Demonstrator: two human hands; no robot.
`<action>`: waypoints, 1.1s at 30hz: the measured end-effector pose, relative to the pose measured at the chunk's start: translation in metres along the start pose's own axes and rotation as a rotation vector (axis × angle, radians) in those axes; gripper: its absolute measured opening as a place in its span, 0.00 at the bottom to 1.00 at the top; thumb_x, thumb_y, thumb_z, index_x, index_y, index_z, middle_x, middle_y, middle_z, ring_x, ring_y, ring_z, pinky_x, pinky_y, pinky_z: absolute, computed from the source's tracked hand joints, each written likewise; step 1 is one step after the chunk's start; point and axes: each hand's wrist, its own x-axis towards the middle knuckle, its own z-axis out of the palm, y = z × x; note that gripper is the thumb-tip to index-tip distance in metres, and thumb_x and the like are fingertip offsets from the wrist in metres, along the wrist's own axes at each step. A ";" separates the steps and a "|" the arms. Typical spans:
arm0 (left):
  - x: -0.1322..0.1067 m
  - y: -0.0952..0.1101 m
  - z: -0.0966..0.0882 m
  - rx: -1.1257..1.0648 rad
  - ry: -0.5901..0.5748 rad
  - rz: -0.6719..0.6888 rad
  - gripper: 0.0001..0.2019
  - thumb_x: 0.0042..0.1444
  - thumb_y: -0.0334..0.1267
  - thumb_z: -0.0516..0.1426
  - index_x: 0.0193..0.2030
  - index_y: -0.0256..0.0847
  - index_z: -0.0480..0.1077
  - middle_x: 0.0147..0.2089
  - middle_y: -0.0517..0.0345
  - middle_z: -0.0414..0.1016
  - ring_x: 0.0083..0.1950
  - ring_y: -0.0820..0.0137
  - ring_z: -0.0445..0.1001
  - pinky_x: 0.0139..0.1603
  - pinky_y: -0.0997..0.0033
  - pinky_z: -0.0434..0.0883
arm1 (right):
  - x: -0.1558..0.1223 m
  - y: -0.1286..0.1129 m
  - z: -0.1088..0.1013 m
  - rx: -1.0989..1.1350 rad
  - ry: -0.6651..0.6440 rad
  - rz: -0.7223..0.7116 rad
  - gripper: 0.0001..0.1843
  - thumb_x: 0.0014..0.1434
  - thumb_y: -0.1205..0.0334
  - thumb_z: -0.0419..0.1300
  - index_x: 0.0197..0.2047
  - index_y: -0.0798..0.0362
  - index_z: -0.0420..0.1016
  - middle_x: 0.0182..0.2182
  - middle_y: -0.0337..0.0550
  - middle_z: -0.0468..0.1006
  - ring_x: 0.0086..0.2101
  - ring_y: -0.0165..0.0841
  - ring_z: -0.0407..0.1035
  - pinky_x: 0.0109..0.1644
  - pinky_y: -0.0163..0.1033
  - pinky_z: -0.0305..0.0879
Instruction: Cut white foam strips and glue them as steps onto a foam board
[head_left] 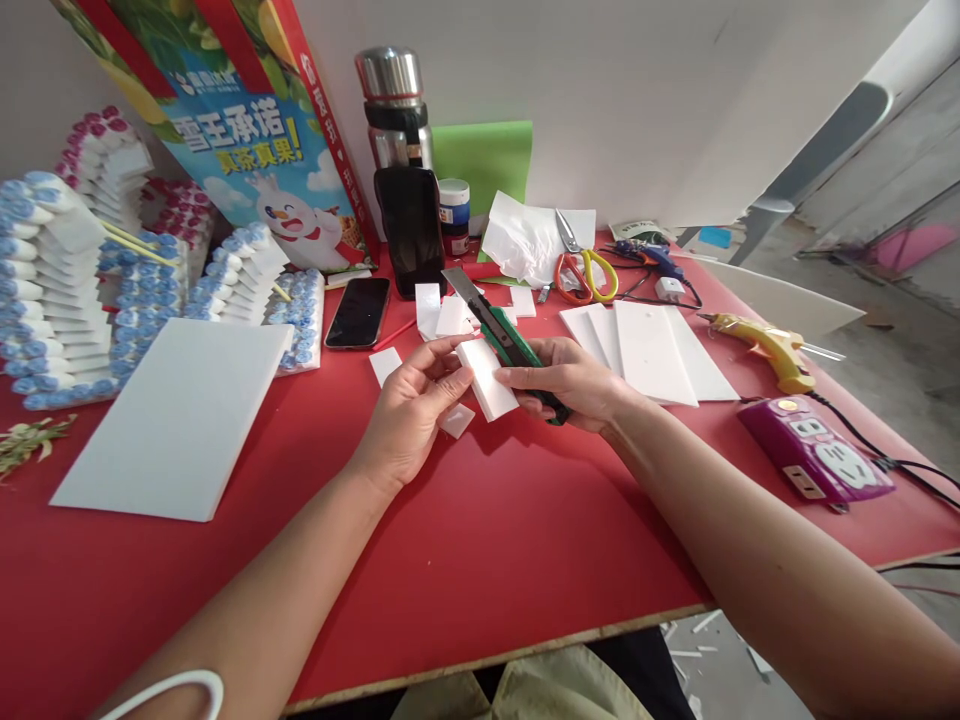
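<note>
My left hand [411, 410] pinches a small white foam piece [487, 378] between thumb and fingers, just above the red table [480, 540]. My right hand [570, 382] grips a green utility knife [499, 330] with its blade extended up and to the left; its thumb also rests on the foam piece's right edge. Small white foam offcuts [456, 420] lie under and behind the hands.
A large white foam board [176, 420] lies at left beside stacked blue-and-white foam shapes [60, 290]. White strips [649, 350], a yellow glue gun [772, 348], a purple power strip [817, 455], scissors [581, 265], two phones [358, 312] and a flask [394, 100] surround the hands.
</note>
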 end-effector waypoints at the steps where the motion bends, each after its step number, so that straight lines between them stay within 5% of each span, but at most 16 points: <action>1: 0.000 0.000 0.000 0.027 -0.003 0.007 0.20 0.57 0.43 0.67 0.56 0.48 0.75 0.49 0.55 0.76 0.48 0.66 0.77 0.43 0.69 0.76 | 0.000 0.000 0.000 -0.016 0.008 -0.004 0.19 0.53 0.52 0.73 0.30 0.53 0.69 0.16 0.33 0.67 0.16 0.23 0.55 0.19 0.32 0.49; 5: 0.000 -0.003 -0.002 0.124 0.001 0.046 0.23 0.56 0.44 0.67 0.59 0.49 0.74 0.46 0.56 0.76 0.44 0.68 0.77 0.39 0.72 0.75 | -0.001 -0.001 0.003 -0.061 0.038 -0.047 0.17 0.56 0.52 0.70 0.31 0.52 0.67 0.15 0.33 0.68 0.15 0.23 0.55 0.18 0.32 0.49; 11: -0.001 0.004 -0.004 0.336 0.051 0.182 0.25 0.59 0.44 0.65 0.63 0.46 0.72 0.49 0.53 0.78 0.47 0.65 0.78 0.47 0.65 0.78 | 0.002 -0.001 -0.001 -0.025 0.109 -0.039 0.20 0.51 0.54 0.74 0.30 0.51 0.66 0.16 0.31 0.67 0.16 0.22 0.55 0.18 0.31 0.49; 15: 0.001 0.019 -0.021 0.643 0.275 0.457 0.19 0.62 0.44 0.62 0.58 0.44 0.76 0.47 0.54 0.80 0.49 0.64 0.78 0.57 0.60 0.75 | 0.001 -0.006 -0.017 -0.150 0.302 0.014 0.21 0.48 0.57 0.76 0.27 0.51 0.65 0.15 0.32 0.67 0.15 0.23 0.56 0.17 0.31 0.49; 19: 0.013 0.024 -0.057 0.610 0.570 0.614 0.14 0.63 0.41 0.60 0.54 0.46 0.77 0.46 0.55 0.81 0.47 0.64 0.79 0.57 0.56 0.76 | 0.002 -0.005 -0.027 -0.284 0.371 0.089 0.21 0.47 0.58 0.75 0.24 0.51 0.64 0.14 0.34 0.67 0.15 0.24 0.56 0.17 0.32 0.49; 23: 0.027 0.017 -0.088 0.766 0.625 0.417 0.13 0.58 0.41 0.61 0.48 0.42 0.80 0.43 0.53 0.81 0.44 0.63 0.78 0.51 0.58 0.76 | 0.005 0.001 -0.031 -0.418 0.465 0.082 0.17 0.50 0.55 0.73 0.29 0.51 0.68 0.15 0.34 0.68 0.15 0.26 0.58 0.18 0.34 0.52; 27: 0.029 0.017 -0.096 1.084 0.452 0.193 0.19 0.48 0.48 0.67 0.45 0.41 0.80 0.48 0.49 0.78 0.43 0.59 0.77 0.51 0.54 0.75 | 0.006 0.001 -0.030 -0.558 0.611 -0.028 0.15 0.54 0.51 0.69 0.34 0.50 0.70 0.18 0.33 0.68 0.18 0.29 0.61 0.22 0.36 0.56; 30: 0.024 0.024 -0.093 1.210 0.348 0.130 0.30 0.41 0.55 0.70 0.50 0.42 0.79 0.55 0.46 0.75 0.48 0.54 0.77 0.54 0.52 0.74 | 0.003 -0.001 -0.011 -0.653 0.647 -0.133 0.14 0.54 0.53 0.68 0.35 0.49 0.69 0.24 0.34 0.68 0.23 0.30 0.63 0.27 0.36 0.58; 33: 0.020 0.029 -0.092 1.280 0.271 0.093 0.34 0.39 0.59 0.70 0.52 0.43 0.77 0.56 0.46 0.74 0.49 0.52 0.77 0.53 0.54 0.74 | -0.001 0.003 0.023 -0.787 0.514 -0.150 0.16 0.55 0.53 0.68 0.35 0.49 0.65 0.27 0.35 0.69 0.26 0.31 0.63 0.30 0.37 0.57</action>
